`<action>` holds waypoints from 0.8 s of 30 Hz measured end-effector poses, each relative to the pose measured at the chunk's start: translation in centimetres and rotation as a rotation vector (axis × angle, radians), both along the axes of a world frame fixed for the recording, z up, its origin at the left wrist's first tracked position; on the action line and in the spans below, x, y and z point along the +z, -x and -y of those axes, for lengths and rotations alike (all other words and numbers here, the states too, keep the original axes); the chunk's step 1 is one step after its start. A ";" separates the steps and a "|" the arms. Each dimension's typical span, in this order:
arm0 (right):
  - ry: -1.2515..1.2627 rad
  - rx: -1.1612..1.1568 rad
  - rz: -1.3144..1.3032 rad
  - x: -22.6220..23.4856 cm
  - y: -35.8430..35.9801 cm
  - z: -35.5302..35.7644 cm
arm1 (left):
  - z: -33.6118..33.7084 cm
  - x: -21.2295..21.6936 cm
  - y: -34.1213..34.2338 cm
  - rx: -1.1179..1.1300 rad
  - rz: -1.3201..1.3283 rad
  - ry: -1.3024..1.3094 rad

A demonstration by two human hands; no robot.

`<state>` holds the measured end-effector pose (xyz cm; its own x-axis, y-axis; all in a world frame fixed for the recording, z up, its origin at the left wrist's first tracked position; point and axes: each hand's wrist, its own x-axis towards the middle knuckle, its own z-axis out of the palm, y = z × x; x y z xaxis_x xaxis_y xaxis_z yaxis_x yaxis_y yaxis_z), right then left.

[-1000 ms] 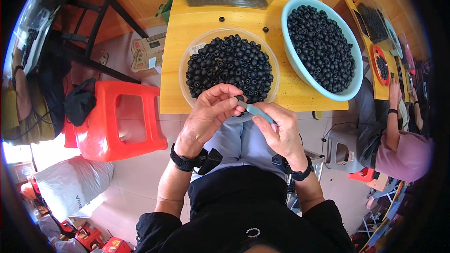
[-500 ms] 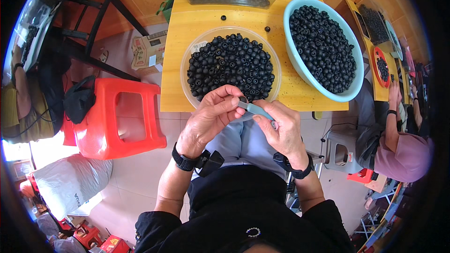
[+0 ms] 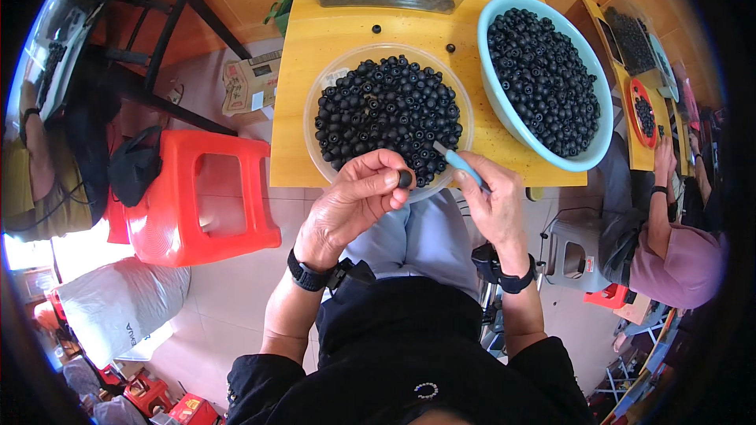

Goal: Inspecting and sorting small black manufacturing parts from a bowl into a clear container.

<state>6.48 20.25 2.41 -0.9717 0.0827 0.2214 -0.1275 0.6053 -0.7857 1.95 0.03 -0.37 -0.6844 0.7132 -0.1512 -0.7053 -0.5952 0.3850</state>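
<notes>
A small black ball-shaped piece (image 3: 405,179) is pinched between the thumb and fingers of my left hand (image 3: 358,201), just in front of the round clear tub (image 3: 313,138). My right hand (image 3: 494,197) is closed around the light blue handle of a small knife (image 3: 465,165). The knife's short metal blade points up and left over the tub's right side, apart from the piece. Many similar black pieces (image 3: 390,106), several showing round holes, fill the tub.
A light blue basin (image 3: 605,130) heaped with black pieces stands at the right of the yellow table (image 3: 311,27). A clear bin (image 3: 386,8) of pieces sits at the back. To the left is a red stool (image 3: 169,212); other people (image 3: 673,260) sit at both sides.
My right hand has moved the knife right and up, away from my left hand. The black piece in my left fingers now shows more plainly.
</notes>
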 end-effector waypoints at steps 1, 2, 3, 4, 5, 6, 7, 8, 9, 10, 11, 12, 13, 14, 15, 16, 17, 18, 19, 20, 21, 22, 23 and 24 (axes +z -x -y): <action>0.072 0.019 0.038 0.2 -0.1 0.3 | -0.1 0.0 0.0 0.012 0.045 0.013; 0.127 0.049 0.025 -0.2 -0.1 0.3 | -0.4 0.1 0.0 0.009 0.045 0.012; 0.129 0.048 0.025 -0.1 -0.1 0.5 | -0.4 0.1 0.0 0.005 0.057 0.031; 0.202 0.077 0.059 0.2 -0.1 0.8 | -0.5 0.2 0.0 0.002 0.068 0.050; 0.275 0.106 0.093 0.4 -0.1 1.1 | -0.5 0.1 -0.1 0.003 0.069 0.052; 0.336 0.124 0.098 0.5 -0.1 1.4 | -0.5 0.0 -0.1 -0.004 0.021 0.108; 0.337 0.127 0.098 0.8 -0.1 1.6 | -0.6 0.0 -0.2 -0.009 -0.027 0.163; 0.360 0.154 0.125 1.1 -0.2 1.7 | -0.7 0.1 -0.4 -0.005 -0.027 0.164; 0.383 0.183 0.153 1.3 -0.2 1.9 | -1.0 0.3 -0.6 -0.030 -0.054 0.202; 0.420 0.214 0.153 0.9 -0.3 1.8 | -1.2 0.5 -0.8 -0.056 -0.080 0.240; 0.422 0.221 0.154 0.6 -0.5 1.7 | -1.2 0.5 -0.8 -0.049 -0.079 0.242; 0.503 0.223 0.188 0.3 -0.8 1.5 | -1.2 0.5 -0.8 -0.093 -0.088 0.244; 0.583 0.225 0.223 0.2 -1.1 1.5 | -1.2 0.6 -0.9 -0.137 -0.096 0.247; 0.683 0.194 0.285 0.2 -1.3 1.6 | -1.1 0.2 -1.0 -0.156 -0.098 0.232; 0.682 0.196 0.286 0.1 -1.4 1.5 | -1.2 0.3 -1.1 -0.154 -0.097 0.231; 0.708 0.187 0.302 0.0 -1.5 1.4 | -1.2 0.4 -1.2 -0.183 -0.094 0.219; 0.735 0.177 0.318 -0.1 -1.6 1.4 | -1.3 0.5 -1.3 -0.212 -0.091 0.207; 0.734 0.179 0.318 0.2 -1.6 1.5 | -1.3 0.4 -1.4 -0.212 -0.085 0.206; 0.737 0.205 0.325 0.7 -1.6 1.6 | -1.3 0.2 -1.4 -0.210 -0.086 0.206; 0.740 0.230 0.331 1.1 -1.7 1.7 | -1.3 0.1 -1.3 -0.183 -0.092 0.186; 0.739 0.228 0.329 1.2 -1.8 1.7 | -1.3 0.1 -1.3 -0.161 -0.097 0.164; 0.724 0.224 0.353 1.3 -2.0 1.6 | -1.3 0.2 -1.3 -0.164 -0.100 0.161; 0.708 0.219 0.376 1.4 -2.1 1.5 | -1.3 0.6 -1.3 -0.167 -0.128 0.232; 0.702 0.203 0.367 1.4 -2.2 1.3 | -1.5 0.9 -1.1 -0.179 -0.158 0.297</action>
